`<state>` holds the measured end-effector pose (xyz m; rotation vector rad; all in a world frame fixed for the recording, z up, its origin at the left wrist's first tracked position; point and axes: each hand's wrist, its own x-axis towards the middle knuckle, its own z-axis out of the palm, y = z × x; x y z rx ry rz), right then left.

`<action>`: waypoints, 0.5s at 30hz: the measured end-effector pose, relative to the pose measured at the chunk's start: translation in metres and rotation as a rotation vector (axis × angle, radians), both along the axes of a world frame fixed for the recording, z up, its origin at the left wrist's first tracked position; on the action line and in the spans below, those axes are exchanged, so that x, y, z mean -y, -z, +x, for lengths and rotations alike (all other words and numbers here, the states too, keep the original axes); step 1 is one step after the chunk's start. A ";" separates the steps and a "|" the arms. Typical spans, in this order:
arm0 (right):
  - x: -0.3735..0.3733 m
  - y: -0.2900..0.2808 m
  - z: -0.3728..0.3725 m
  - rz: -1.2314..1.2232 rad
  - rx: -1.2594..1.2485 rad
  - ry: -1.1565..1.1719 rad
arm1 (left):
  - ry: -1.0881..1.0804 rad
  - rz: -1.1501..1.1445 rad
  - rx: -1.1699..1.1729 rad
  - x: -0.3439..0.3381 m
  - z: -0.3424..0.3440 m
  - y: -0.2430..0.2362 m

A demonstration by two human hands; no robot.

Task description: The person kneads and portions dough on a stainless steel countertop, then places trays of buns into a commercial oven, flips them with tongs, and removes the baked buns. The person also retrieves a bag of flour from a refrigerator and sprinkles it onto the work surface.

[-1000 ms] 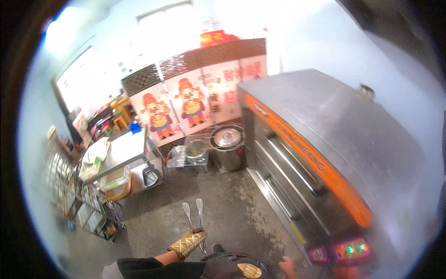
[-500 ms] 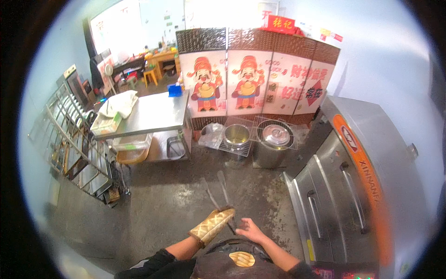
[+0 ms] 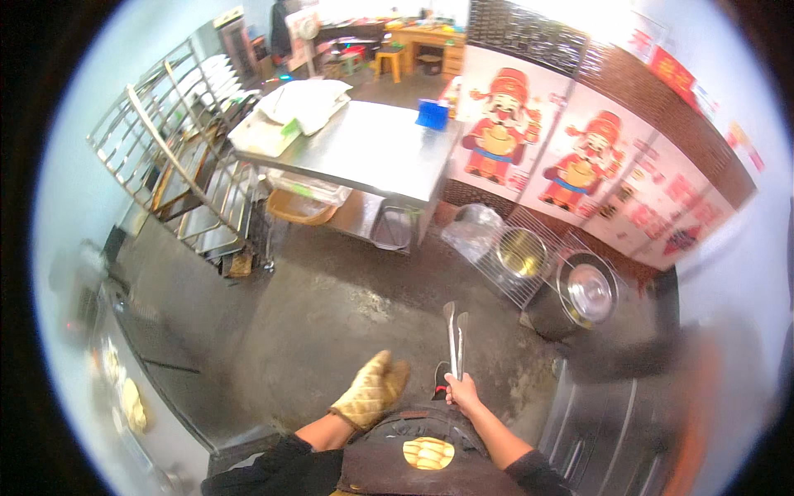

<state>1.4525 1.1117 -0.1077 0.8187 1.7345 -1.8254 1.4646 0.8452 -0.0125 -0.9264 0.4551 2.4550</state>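
In my right hand (image 3: 463,392) is a pair of metal tongs (image 3: 456,337), its tips pointing away from me over the floor. The two arms of the tongs lie close together, with nothing seen between them. My left hand (image 3: 368,393) wears a quilted tan oven mitt (image 3: 364,398) and holds nothing. Its thumb part and finger part are stretched forward, a short way left of the tongs. The fingers inside the mitt are hidden. Below both hands shows my dark apron (image 3: 376,471) with a round bread picture. A dark shoe (image 3: 441,382) shows beside my right hand.
A steel table (image 3: 385,149) stands ahead, a tray rack (image 3: 198,186) to its left. Beyond the tongs are an open pot (image 3: 538,252) and a lidded pot (image 3: 591,289) before a folding screen (image 3: 533,124). A blurred steel oven (image 3: 612,422) lies right, a counter (image 3: 169,442) left.
The tongs have passed from my mitted left hand to my right hand, and their arms are closer together. The view has turned left, so the table and pots sit farther right.
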 end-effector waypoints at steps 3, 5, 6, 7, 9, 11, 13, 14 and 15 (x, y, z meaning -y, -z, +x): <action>0.007 0.017 -0.084 -0.093 0.144 -0.135 | -0.115 -0.020 0.001 0.046 0.000 0.043; 0.027 0.027 -0.147 -0.075 0.174 -0.210 | -0.204 0.377 -0.151 0.070 0.007 0.061; 0.043 0.035 -0.179 -0.034 0.214 -0.225 | -0.388 0.238 0.012 0.082 0.008 0.068; 0.062 0.044 -0.211 -0.054 0.198 -0.237 | -0.539 0.217 0.112 0.091 0.009 0.074; 0.101 0.068 -0.281 -0.053 0.167 -0.252 | -0.892 0.975 0.134 0.104 0.011 0.079; 0.140 0.100 -0.347 0.024 0.123 -0.284 | -0.870 0.552 0.163 0.113 0.003 0.087; 0.180 0.137 -0.419 0.170 0.072 -0.322 | -0.810 0.205 0.223 0.124 -0.013 0.098; 0.198 0.157 -0.451 0.265 0.065 -0.336 | -0.807 0.055 0.274 0.133 -0.022 0.105; 0.211 0.176 -0.481 0.333 -0.001 -0.341 | -0.836 0.034 0.336 0.145 -0.034 0.111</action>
